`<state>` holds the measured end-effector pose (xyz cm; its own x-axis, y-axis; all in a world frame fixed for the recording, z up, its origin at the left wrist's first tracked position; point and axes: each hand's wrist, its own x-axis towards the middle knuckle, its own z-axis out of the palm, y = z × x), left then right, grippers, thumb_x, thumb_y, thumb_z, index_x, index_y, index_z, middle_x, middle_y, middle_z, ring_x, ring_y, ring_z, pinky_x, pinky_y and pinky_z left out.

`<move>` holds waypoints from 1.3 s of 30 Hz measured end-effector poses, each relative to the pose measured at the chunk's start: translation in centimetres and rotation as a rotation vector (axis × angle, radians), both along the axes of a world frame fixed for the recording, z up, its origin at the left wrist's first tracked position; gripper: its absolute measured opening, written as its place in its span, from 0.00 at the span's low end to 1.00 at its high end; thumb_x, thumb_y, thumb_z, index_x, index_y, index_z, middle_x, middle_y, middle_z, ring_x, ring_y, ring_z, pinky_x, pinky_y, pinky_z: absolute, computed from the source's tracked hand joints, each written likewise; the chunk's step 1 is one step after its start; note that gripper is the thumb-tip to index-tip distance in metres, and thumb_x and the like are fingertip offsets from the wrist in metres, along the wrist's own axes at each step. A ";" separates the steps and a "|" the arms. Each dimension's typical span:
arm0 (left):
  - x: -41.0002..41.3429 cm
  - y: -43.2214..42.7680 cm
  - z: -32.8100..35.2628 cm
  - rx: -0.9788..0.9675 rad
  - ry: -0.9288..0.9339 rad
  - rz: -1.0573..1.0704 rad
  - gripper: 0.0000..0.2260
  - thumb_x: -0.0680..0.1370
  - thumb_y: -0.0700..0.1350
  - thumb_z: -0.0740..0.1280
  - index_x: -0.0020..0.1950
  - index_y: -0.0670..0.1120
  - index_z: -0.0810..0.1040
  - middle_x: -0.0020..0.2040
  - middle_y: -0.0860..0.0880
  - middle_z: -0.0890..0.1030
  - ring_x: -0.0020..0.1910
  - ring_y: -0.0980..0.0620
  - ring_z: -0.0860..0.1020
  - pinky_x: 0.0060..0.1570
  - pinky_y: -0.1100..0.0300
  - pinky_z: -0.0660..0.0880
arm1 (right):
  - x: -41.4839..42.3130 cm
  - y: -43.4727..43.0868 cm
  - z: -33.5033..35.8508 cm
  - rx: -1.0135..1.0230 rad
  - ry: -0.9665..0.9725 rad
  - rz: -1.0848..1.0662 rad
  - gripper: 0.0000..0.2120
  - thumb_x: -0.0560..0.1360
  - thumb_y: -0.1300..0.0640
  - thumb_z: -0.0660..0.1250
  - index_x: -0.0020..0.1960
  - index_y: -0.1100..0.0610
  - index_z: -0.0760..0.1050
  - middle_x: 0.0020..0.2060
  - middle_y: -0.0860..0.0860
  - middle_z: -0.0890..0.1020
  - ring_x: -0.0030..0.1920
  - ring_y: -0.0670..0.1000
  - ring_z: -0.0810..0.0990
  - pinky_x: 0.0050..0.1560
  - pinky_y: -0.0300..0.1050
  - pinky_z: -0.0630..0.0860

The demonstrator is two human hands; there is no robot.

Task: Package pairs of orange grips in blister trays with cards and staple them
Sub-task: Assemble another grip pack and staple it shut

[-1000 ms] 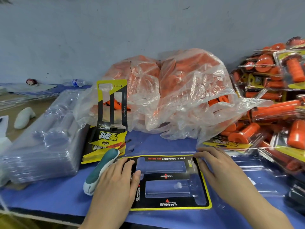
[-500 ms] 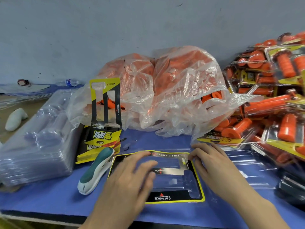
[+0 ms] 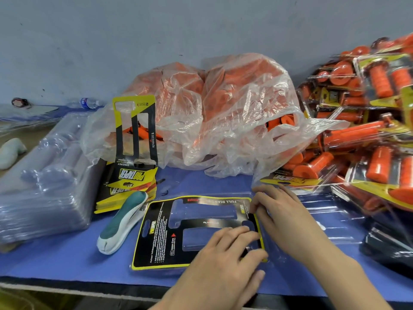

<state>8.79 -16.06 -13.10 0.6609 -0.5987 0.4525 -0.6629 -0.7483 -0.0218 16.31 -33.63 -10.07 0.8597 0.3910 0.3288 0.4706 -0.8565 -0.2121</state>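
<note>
On table (image 3: pixel 55 258), 6 o'clock: card (image 3: pixel 156 231) seated in clear blister tray (image 3: pixel 276 257), stapler (image 3: pixel 121 222) at its 9 o'clock. Grip of left hand (image 3: pixel 225 260) spread, pressing card flat; right hand (image 3: pixel 281 215) pinches card's 3 o'clock edge. Judged light, bendy, slick: hold by edges.

Packing workshop, small-scale. A blue-covered bench (image 3: pixel 67 260) was set against a bare grey wall (image 3: pixel 156 30). Stock was laid out along it: a stack of clear blister trays (image 3: pixel 44 193), a pile of printed cards (image 3: pixel 125 182), a hand stapler (image 3: pixel 121 222), a plastic bag (image 3: pixel 223 97) filled with loose orange grips (image 3: pixel 279 121), and finished packs (image 3: pixel 380 86) heaped at the right. Identical goods were held in quantity.
</note>
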 end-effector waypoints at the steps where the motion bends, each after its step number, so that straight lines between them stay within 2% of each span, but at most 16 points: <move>1: 0.0 0.0 -0.1 0.001 -0.008 0.003 0.11 0.76 0.55 0.63 0.54 0.56 0.81 0.60 0.53 0.80 0.63 0.53 0.77 0.62 0.59 0.74 | 0.0 0.0 0.0 0.006 -0.010 0.001 0.06 0.77 0.62 0.65 0.46 0.53 0.77 0.58 0.49 0.78 0.58 0.53 0.77 0.70 0.50 0.64; 5: -0.4 0.2 0.4 -0.011 0.012 -0.011 0.13 0.78 0.56 0.62 0.56 0.55 0.81 0.62 0.53 0.80 0.64 0.53 0.76 0.63 0.57 0.74 | 0.0 -0.1 -0.1 0.018 -0.047 0.009 0.06 0.76 0.64 0.66 0.44 0.53 0.77 0.56 0.50 0.79 0.56 0.54 0.78 0.66 0.48 0.66; 9: -0.1 3.1 2.1 -0.156 0.058 -0.022 0.14 0.83 0.54 0.58 0.61 0.52 0.79 0.63 0.55 0.77 0.65 0.56 0.74 0.66 0.58 0.69 | 0.1 -0.2 -0.1 0.031 -0.073 0.025 0.07 0.74 0.65 0.67 0.43 0.54 0.77 0.54 0.51 0.80 0.54 0.56 0.78 0.62 0.48 0.67; 13: 0.2 7.1 3.4 -0.313 0.094 0.103 0.14 0.83 0.54 0.56 0.57 0.52 0.80 0.55 0.61 0.79 0.58 0.60 0.76 0.58 0.60 0.71 | 0.2 -0.4 0.2 0.064 -0.061 0.031 0.08 0.75 0.64 0.66 0.43 0.52 0.77 0.56 0.51 0.80 0.56 0.55 0.76 0.63 0.51 0.69; 18: 0.7 9.8 3.9 -0.306 0.024 0.217 0.14 0.83 0.52 0.57 0.49 0.49 0.80 0.47 0.59 0.79 0.49 0.57 0.78 0.51 0.55 0.73 | 0.0 -0.3 0.8 0.117 -0.058 0.039 0.10 0.76 0.64 0.65 0.42 0.51 0.78 0.57 0.50 0.80 0.59 0.56 0.75 0.62 0.51 0.68; 22: 1.5 13.7 4.4 -0.538 0.051 0.495 0.13 0.84 0.54 0.56 0.49 0.54 0.79 0.44 0.59 0.81 0.45 0.59 0.78 0.44 0.57 0.73 | 0.4 -0.2 1.3 0.183 -0.093 0.052 0.09 0.76 0.65 0.66 0.43 0.52 0.80 0.55 0.51 0.81 0.57 0.57 0.76 0.60 0.53 0.71; 24: 1.5 15.4 4.5 -0.614 0.088 0.583 0.13 0.82 0.55 0.56 0.48 0.55 0.79 0.42 0.62 0.81 0.42 0.60 0.79 0.37 0.60 0.73 | 0.6 -0.1 1.5 0.183 -0.097 0.057 0.09 0.76 0.64 0.65 0.44 0.53 0.80 0.55 0.51 0.81 0.56 0.58 0.75 0.60 0.55 0.71; 29: 1.2 16.4 4.4 -0.709 0.084 0.607 0.11 0.83 0.53 0.58 0.45 0.56 0.79 0.41 0.61 0.81 0.35 0.61 0.80 0.33 0.64 0.74 | 0.7 0.4 1.7 0.186 -0.113 0.050 0.09 0.76 0.63 0.64 0.47 0.53 0.81 0.55 0.51 0.81 0.55 0.59 0.75 0.59 0.56 0.72; 33: 1.4 15.5 4.5 -0.704 0.068 0.600 0.10 0.81 0.55 0.57 0.49 0.57 0.78 0.43 0.63 0.81 0.37 0.60 0.80 0.36 0.55 0.76 | 1.1 0.6 2.0 0.216 -0.107 0.043 0.08 0.77 0.63 0.64 0.48 0.53 0.81 0.55 0.51 0.81 0.56 0.59 0.76 0.59 0.58 0.72; 36: 1.6 13.5 4.8 -0.728 0.065 0.547 0.09 0.81 0.56 0.57 0.52 0.59 0.76 0.45 0.64 0.81 0.43 0.62 0.80 0.38 0.62 0.75 | 2.0 0.7 3.0 0.239 -0.083 0.027 0.09 0.78 0.63 0.63 0.50 0.53 0.81 0.56 0.51 0.80 0.58 0.58 0.76 0.60 0.57 0.71; 39: 3.0 10.0 6.0 -0.740 0.075 0.427 0.08 0.83 0.53 0.59 0.55 0.60 0.77 0.49 0.64 0.81 0.50 0.64 0.79 0.43 0.72 0.72 | 2.9 0.6 4.0 0.298 -0.080 0.025 0.10 0.78 0.62 0.62 0.51 0.53 0.80 0.54 0.49 0.80 0.53 0.56 0.77 0.55 0.55 0.73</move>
